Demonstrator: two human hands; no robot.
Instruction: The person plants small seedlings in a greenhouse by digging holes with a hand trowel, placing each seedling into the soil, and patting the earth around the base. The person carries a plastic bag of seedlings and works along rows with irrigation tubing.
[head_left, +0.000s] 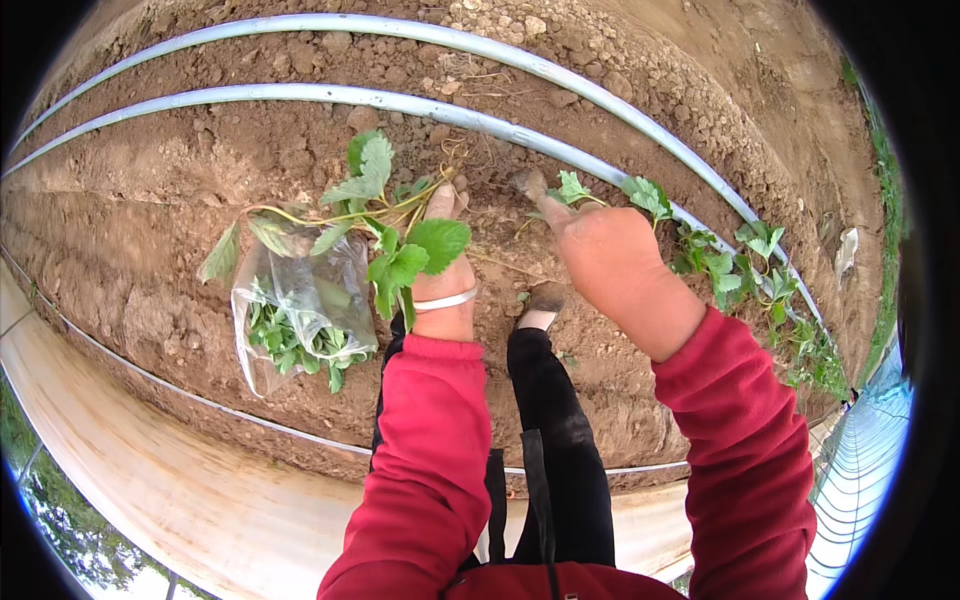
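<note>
My left hand (444, 281), with a white band at the wrist, holds a strawberry seedling (409, 259) by its stems. Its leaves spread over the wrist and to the left, and thin roots (452, 154) trail beyond my fingertips. My right hand (604, 240) is low over the brown soil (495, 225), its fingers folded and their soil-dark tips pointing at the ground near the roots. Whether it grips anything is hidden. Close beside it, a small strawberry plant (572, 187) stands in the bed.
An open clear plastic bag (300, 300) of seedlings lies left of my left hand. Two pale drip hoses (450, 114) (480, 46) curve along the bed. Several strawberry plants (720, 274) line the right side. My shoe (541, 307) rests on soil; whitish sheeting (187, 495) runs behind.
</note>
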